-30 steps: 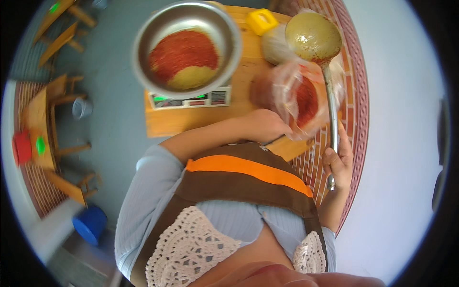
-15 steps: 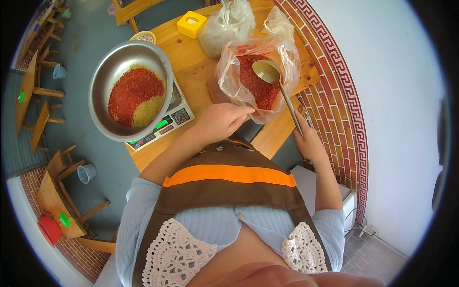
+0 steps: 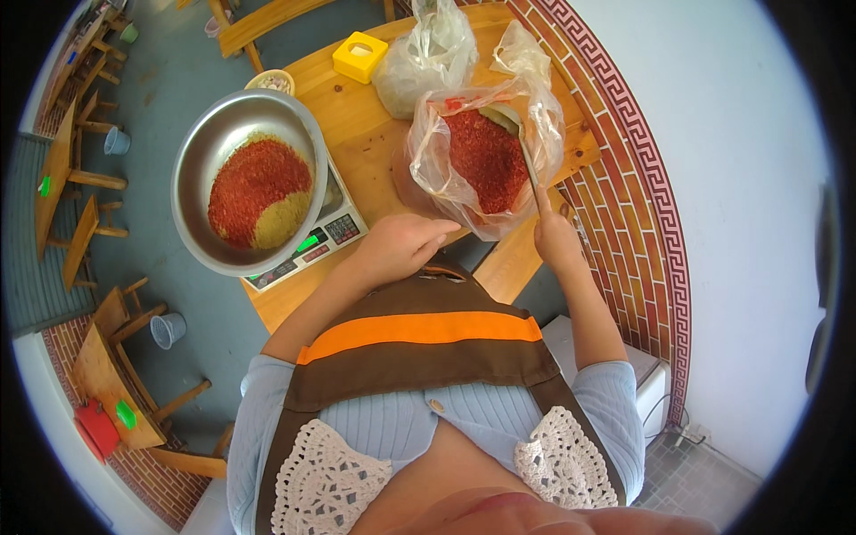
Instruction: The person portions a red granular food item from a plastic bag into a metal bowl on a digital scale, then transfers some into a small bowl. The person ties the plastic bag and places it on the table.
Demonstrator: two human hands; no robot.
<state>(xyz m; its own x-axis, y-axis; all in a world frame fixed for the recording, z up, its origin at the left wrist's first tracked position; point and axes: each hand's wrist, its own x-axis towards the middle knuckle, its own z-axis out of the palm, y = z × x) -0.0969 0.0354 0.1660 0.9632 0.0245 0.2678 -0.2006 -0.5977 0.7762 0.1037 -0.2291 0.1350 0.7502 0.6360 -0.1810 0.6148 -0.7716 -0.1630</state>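
A clear plastic bag [image 3: 426, 183] of coarse red chili flakes [image 3: 486, 169] stands with its mouth wide. My left hand [image 3: 399, 248] pinches the near left edge of that bag. In my right hand [image 3: 559, 241] is the handle of a metal ladle [image 3: 502, 117]. The ladle's bowl is tipped against the flakes at the bag's far right side, partly hidden by them. To the left, a large steel basin [image 3: 198, 134] sits on a digital scale [image 3: 332, 234]. Red flakes [image 3: 254, 185] and a yellow-brown powder [image 3: 283, 221] lie side by side in the basin.
Behind the bag on the wooden table [image 3: 357, 125] are a knotted plastic bag [image 3: 426, 71], a yellow square box [image 3: 358, 56] and a small bowl of pale pieces [image 3: 271, 82]. A brick-patterned wall [image 3: 615, 196] borders the right. Wooden tables and stools stand at left.
The ladle has moved down and back into the far right side of the bag, its bowl now tilted. My right hand has shifted slightly left and up along with it.
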